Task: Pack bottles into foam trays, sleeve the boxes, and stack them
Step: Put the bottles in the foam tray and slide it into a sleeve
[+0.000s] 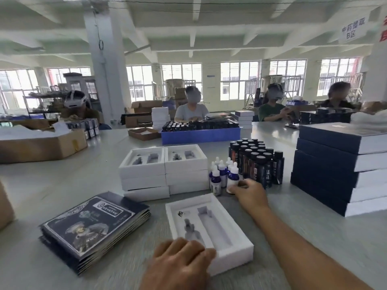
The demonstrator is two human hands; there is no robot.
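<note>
An empty white foam tray [228, 256] lies on the table in front of me, both cut-outs bare. My left hand [180, 262] rests on its near left corner, fingers curled over the rim. My right hand [249, 192] reaches to the cluster of small blue dropper bottles [218, 174] and grips the nearest dropper bottle [232, 178] at its base. Behind them stands a block of tall dark bottles [257, 162]. A pile of flat dark printed sleeves [92, 229] lies at the left.
Two stacks of empty white foam trays [163, 176] stand behind the tray. Sleeved dark boxes [339, 166] are stacked at the right. A cardboard box [39, 143] sits far left and a blue crate of bottles [201, 135] farther back. Several people sit across the table.
</note>
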